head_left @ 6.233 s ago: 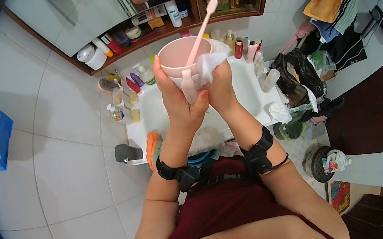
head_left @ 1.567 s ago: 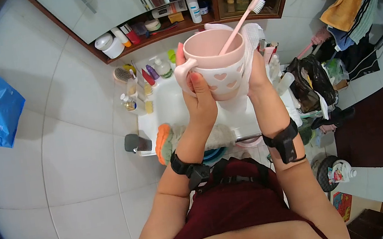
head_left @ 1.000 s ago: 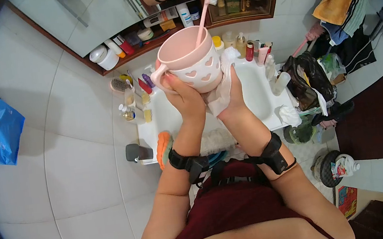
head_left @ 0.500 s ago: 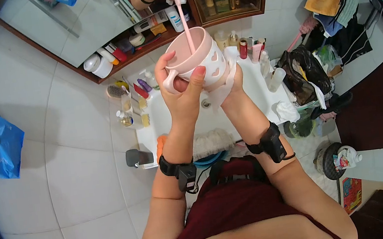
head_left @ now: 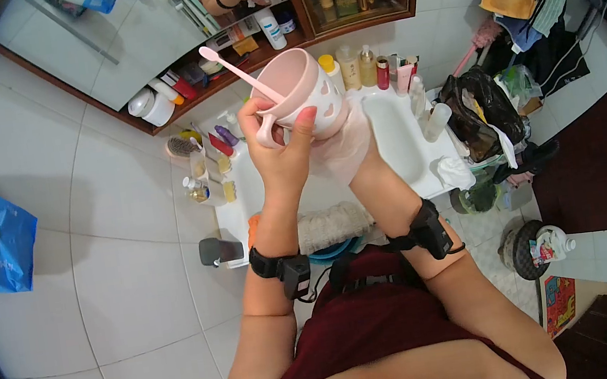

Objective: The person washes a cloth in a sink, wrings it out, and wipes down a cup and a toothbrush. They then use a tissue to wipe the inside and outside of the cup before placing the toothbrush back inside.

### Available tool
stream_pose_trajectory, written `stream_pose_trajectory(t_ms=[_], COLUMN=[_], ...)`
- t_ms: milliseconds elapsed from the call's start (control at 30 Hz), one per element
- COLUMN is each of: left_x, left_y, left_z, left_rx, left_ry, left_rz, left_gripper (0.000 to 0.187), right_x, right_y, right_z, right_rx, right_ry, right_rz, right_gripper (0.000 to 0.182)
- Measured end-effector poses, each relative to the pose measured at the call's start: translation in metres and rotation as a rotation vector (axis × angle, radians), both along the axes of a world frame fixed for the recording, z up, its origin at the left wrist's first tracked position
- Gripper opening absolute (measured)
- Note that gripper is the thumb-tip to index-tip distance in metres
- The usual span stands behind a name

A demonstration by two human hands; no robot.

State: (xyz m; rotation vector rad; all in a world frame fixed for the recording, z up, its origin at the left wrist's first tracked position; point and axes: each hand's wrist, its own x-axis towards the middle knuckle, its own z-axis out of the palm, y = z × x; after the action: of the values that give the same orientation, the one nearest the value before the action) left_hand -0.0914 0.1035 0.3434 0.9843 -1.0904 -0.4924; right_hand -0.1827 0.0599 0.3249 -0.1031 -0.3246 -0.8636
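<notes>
Above the sink (head_left: 398, 139), my left hand (head_left: 280, 158) is closed on a pink and white mug (head_left: 322, 103) with heart marks, its thumb pressed to the near side by the handle. A pink toothbrush (head_left: 236, 70) stands in the mug, leaning left over the rim. My right hand (head_left: 369, 162) is at the mug's lower right with a thin white wipe (head_left: 342, 147) laid against the wall and base. Its fingers are mostly hidden behind the wipe and the mug.
Bottles (head_left: 350, 68) line the sink's back edge. A mirrored cabinet (head_left: 90, 56) hangs above, with toiletries on its shelf. A crumpled white tissue (head_left: 454, 172) lies on the sink's right corner, beside a black bag (head_left: 474, 117). A grey cup (head_left: 218, 251) is at the left front.
The toothbrush has gone from nearly upright to leaning left. The mug has turned and dropped slightly. The wipe is spread wider below it, and my right hand is further behind it.
</notes>
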Motion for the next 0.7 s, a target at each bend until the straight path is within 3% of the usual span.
stream_pose_trajectory(t_ms=[133,200,300,367,433,500,667,700], left_x=[-0.002,-0.012,-0.016,-0.015,-0.012,-0.004,0.038,0.047], left_y=[0.006,0.012,0.014,0.014,0.016,0.021,0.038,0.042], left_z=[-0.004,0.005,0.005,0.004,0.006,0.014,0.026,0.024], left_rx=[0.001,-0.001,-0.034,-0.048,-0.041,-0.032,-0.037,-0.029], left_ry=[-0.098,0.082,0.158,0.128,0.087,0.060,0.046,0.037], left_rz=[-0.045,-0.154,-0.215,-0.217,-0.208,-0.149,0.023,0.042], left_gripper=[0.045,0.044,0.043,0.042,0.039,0.038,0.043,0.043], right_x=[-0.008,-0.008,-0.006,0.005,0.012,0.018,-0.007,-0.008], right_y=[-0.019,-0.021,-0.019,-0.030,-0.033,-0.034,-0.038,-0.035], right_z=[-0.011,-0.007,0.001,-0.021,-0.024,-0.023,-0.053,-0.056], right_rx=[-0.283,-0.261,-0.061,-0.313,-0.356,-0.194,0.381,0.359], right_ry=[0.236,0.450,0.227,0.341,0.374,0.320,-0.255,-0.228], right_rz=[-0.235,-0.296,-0.062,-0.200,-0.200,-0.068,0.438,0.409], right_gripper=[0.047,0.046,0.042,0.041,0.041,0.041,0.055,0.060])
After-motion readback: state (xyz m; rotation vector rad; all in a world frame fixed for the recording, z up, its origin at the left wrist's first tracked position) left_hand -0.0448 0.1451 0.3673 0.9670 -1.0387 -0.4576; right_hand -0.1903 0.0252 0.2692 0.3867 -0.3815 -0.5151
